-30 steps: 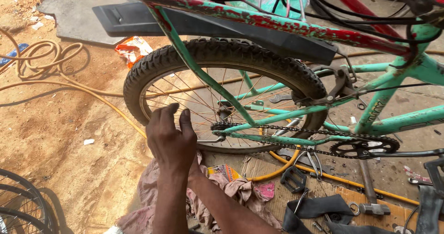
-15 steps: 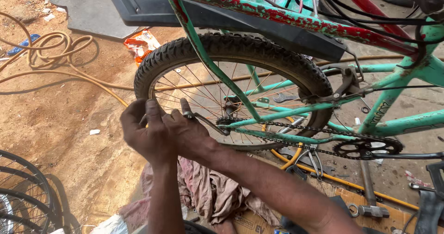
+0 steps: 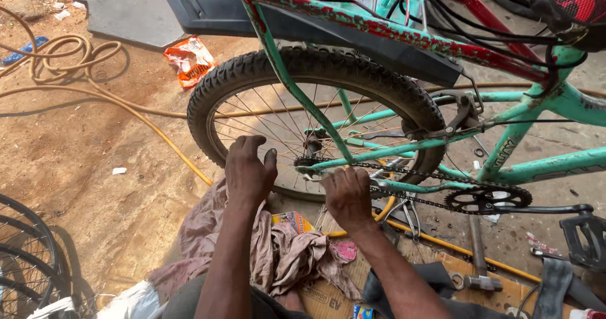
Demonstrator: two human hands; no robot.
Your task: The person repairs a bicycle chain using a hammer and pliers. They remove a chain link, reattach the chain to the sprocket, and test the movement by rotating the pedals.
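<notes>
Reaching from the bottom of the view, two bare hands work at the rear wheel [image 3: 315, 114] of a teal bicycle [image 3: 536, 167] standing on a dirt floor [image 3: 82, 167]. The left hand [image 3: 249, 171] is spread open, fingers [image 3: 237, 150] pointing up against the spokes, gripping nothing. The right hand [image 3: 347, 196] is curled loosely just below the chain [image 3: 404, 167], near the wheel's hub; whether it grips anything cannot be told. A crumpled pink cloth [image 3: 284, 256] lies beneath both wrists. A yellow hose [image 3: 126, 107] trails across the floor's left side.
</notes>
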